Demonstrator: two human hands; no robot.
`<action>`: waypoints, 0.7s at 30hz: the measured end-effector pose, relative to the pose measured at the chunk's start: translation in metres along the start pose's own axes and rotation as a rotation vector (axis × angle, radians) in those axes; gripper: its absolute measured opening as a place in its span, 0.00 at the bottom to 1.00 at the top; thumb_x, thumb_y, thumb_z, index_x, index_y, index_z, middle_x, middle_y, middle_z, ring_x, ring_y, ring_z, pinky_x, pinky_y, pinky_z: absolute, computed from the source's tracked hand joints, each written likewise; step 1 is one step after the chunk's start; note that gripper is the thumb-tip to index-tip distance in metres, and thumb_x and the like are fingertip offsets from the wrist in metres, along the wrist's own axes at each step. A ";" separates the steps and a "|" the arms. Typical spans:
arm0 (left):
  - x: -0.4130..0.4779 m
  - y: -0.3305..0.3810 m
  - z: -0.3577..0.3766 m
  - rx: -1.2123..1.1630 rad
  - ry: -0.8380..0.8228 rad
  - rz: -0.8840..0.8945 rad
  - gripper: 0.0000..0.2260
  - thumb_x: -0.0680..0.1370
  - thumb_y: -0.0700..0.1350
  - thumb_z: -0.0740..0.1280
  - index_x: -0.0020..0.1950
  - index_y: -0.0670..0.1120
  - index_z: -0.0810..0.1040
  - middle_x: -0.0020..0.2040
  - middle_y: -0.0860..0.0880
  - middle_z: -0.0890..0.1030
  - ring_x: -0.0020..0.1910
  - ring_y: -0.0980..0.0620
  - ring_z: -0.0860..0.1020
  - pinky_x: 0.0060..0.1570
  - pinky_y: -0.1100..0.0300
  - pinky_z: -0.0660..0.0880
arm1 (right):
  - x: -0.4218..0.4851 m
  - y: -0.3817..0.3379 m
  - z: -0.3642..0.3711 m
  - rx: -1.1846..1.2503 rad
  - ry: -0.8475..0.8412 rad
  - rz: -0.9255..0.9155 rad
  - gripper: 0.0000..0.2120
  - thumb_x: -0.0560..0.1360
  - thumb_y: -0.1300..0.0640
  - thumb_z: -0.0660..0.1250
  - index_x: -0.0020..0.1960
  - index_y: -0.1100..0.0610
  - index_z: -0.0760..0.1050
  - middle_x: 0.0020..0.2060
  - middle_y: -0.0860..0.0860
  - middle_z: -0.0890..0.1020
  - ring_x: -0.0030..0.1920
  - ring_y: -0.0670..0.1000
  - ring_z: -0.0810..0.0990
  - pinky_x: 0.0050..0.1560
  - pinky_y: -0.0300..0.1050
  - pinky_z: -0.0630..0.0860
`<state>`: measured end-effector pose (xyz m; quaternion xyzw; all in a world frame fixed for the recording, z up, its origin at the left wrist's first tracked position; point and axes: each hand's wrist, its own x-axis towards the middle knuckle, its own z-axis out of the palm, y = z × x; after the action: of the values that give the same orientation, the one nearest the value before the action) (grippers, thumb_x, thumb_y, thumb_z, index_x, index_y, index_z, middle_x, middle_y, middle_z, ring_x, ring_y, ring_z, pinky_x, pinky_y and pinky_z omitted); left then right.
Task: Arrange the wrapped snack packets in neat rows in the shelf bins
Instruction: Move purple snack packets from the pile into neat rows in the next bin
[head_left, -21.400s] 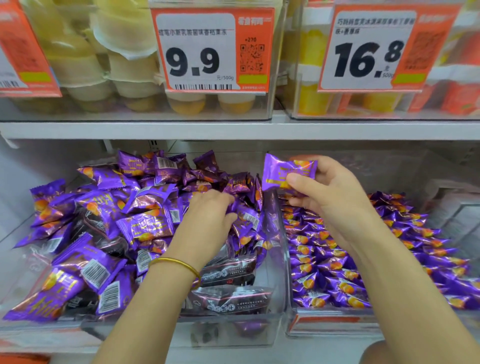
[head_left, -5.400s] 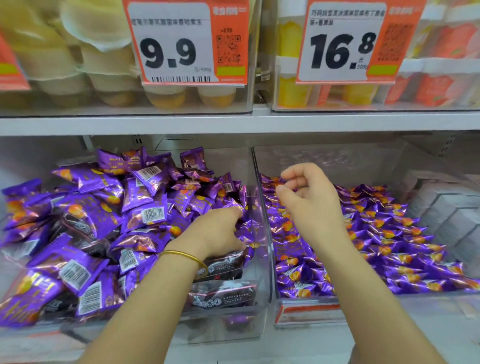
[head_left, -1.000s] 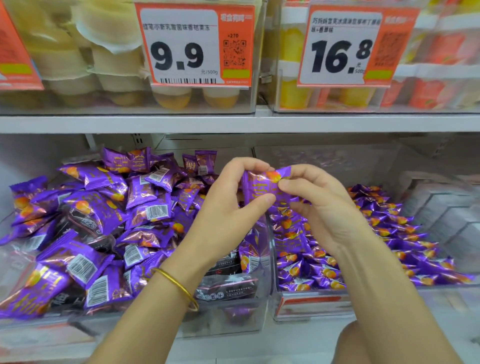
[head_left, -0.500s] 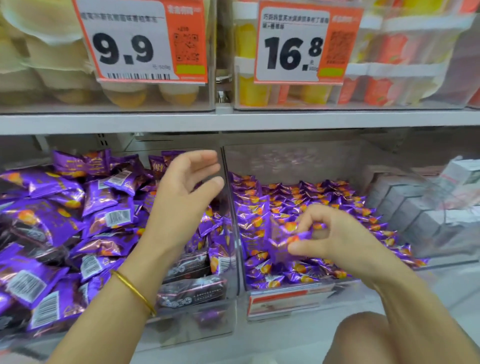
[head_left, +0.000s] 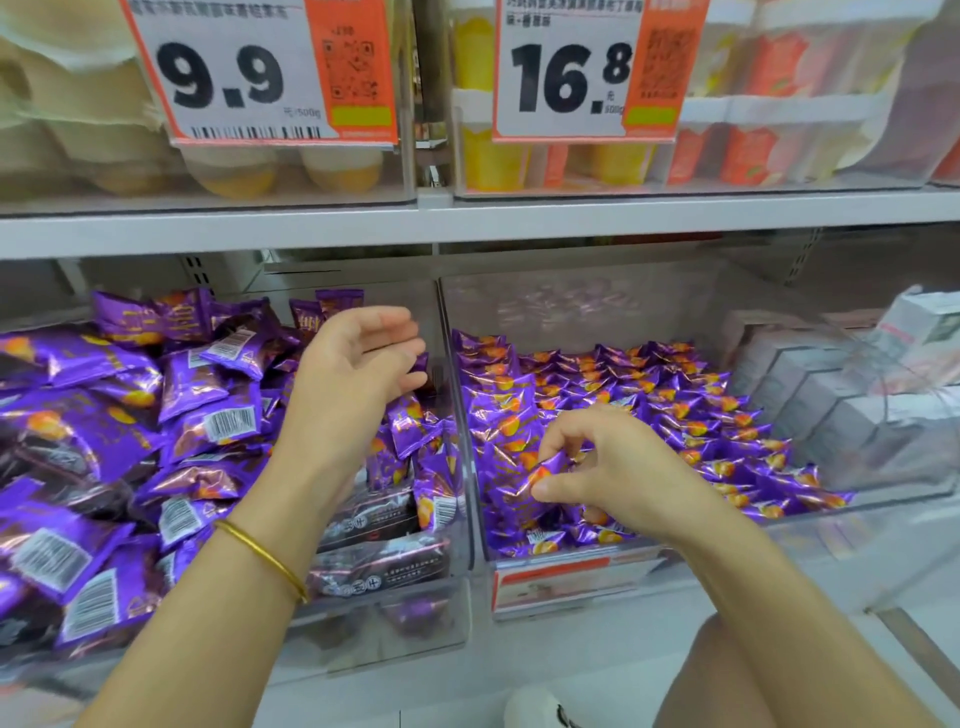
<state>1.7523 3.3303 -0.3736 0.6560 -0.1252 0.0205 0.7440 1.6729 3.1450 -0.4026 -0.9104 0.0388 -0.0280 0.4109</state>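
The right hand (head_left: 618, 467) pinches a small purple foil packet with an orange print (head_left: 524, 480) between thumb and curled fingertips, low over the near rows, just right of the clear plastic divider wall (head_left: 464, 441) that separates the two shelf bins. The left hand (head_left: 358, 364) hovers just left of that divider with its fingers loosely spread, holding nothing, above the loose heap of larger purple packets (head_left: 208, 415).

The step in hand looks like seating this one packet into the tidy rows of small purple packets (head_left: 649, 400) right of the divider. To do it well:

- Turn the packet so its orange print faces up and its crimped ends run the same way as its neighbours.
- Lower it into the near row close to the divider and nudge it flush against the next packet.
- Lift thumb and fingers off straight up, since slick foil slides easily and a dragging finger would skew the row.

The fingers cover the packet's underside, so it possibly already rests on those beneath. The free left hand is well placed to pick the next piece from left of the divider.
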 end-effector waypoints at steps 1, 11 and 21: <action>0.000 0.000 -0.001 0.008 0.003 -0.006 0.11 0.76 0.32 0.63 0.51 0.46 0.75 0.54 0.44 0.79 0.55 0.49 0.79 0.50 0.57 0.80 | 0.000 -0.001 0.002 0.032 -0.037 0.030 0.10 0.68 0.60 0.75 0.38 0.53 0.74 0.37 0.52 0.78 0.30 0.48 0.79 0.29 0.38 0.74; 0.005 -0.005 -0.017 0.420 -0.177 -0.119 0.08 0.76 0.35 0.65 0.47 0.48 0.78 0.45 0.44 0.81 0.36 0.56 0.78 0.43 0.60 0.77 | 0.001 0.005 0.005 -0.054 -0.094 -0.050 0.16 0.67 0.56 0.76 0.46 0.46 0.71 0.49 0.44 0.71 0.31 0.28 0.71 0.32 0.28 0.67; 0.002 -0.016 -0.033 0.888 -0.663 -0.192 0.04 0.74 0.51 0.69 0.48 0.57 0.80 0.43 0.53 0.83 0.40 0.57 0.77 0.51 0.57 0.74 | 0.009 -0.001 0.007 -0.200 -0.123 -0.113 0.12 0.69 0.54 0.74 0.51 0.47 0.80 0.50 0.50 0.69 0.35 0.41 0.69 0.41 0.35 0.67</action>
<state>1.7624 3.3606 -0.3923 0.8859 -0.2716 -0.2040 0.3160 1.6827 3.1503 -0.4060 -0.9476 -0.0352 0.0087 0.3173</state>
